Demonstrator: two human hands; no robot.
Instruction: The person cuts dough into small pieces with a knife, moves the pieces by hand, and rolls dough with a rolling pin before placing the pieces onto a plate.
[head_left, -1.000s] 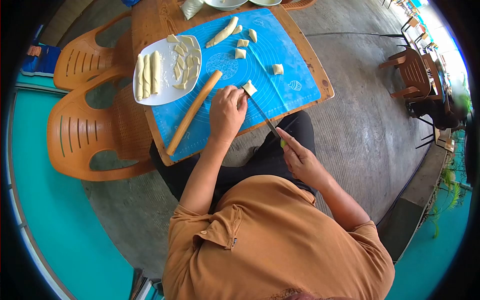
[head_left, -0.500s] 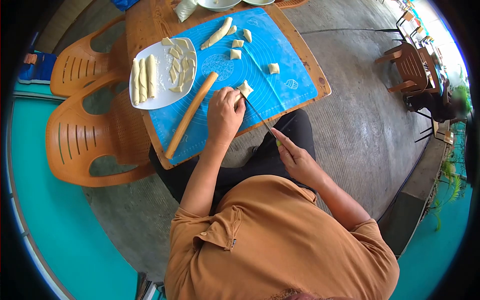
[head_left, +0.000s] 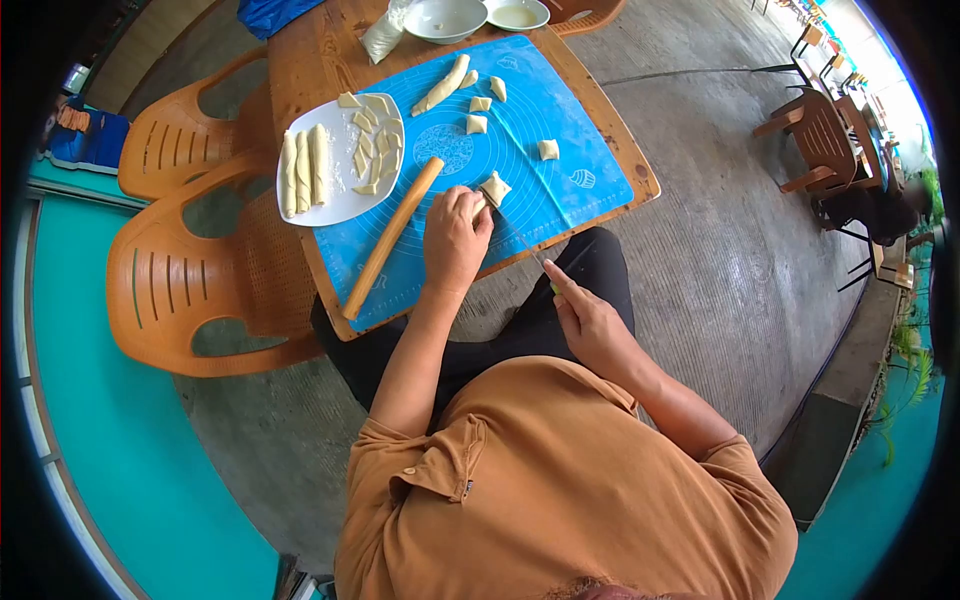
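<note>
The left hand (head_left: 458, 238) is closed over a dough roll (head_left: 480, 206) by the near edge of the baking mat (head_left: 425, 265), just right of the rolling pin (head_left: 393, 238). The right hand (head_left: 592, 318) grips the knife (head_left: 520, 238), its handle beyond the table edge. Bare mat separates the dough from a lone piece (head_left: 548, 150) farther right. Compared with a second ago, the far bowls (head_left: 447, 20) show more fully; both holds remain.

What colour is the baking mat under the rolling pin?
The baking mat is bright blue, with pale printed circles and markings, showing best in the head view.
</note>
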